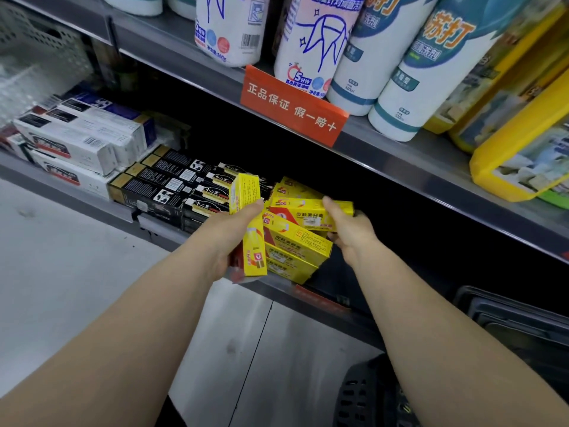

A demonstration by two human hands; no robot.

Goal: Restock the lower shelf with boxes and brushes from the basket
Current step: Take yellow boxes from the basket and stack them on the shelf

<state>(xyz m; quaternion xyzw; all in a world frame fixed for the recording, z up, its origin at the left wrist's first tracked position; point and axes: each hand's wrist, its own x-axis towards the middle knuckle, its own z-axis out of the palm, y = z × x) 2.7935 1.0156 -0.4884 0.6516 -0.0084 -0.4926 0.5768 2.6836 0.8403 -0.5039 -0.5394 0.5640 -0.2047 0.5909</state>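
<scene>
Grips upright yellow box [245,192] with left hand [228,237], fingers curled round its middle, box ends sticking out above and below the palm. Clamps second yellow box [303,213] with right hand [347,231], thumb on the top edge, box lying lengthwise over the yellow stack [295,251]; touching or just clear, cannot tell. Keeps both boxes side by side, near each other, at the front of the lower shelf [326,298]. Shows black boxes [166,186] just left of the stack, white boxes [70,140] further left. Shows orange sign [292,107] on the upper shelf edge overhead, spray bottles [311,41] above. Shows dark basket [366,396] bottom right, under the right forearm.
</scene>
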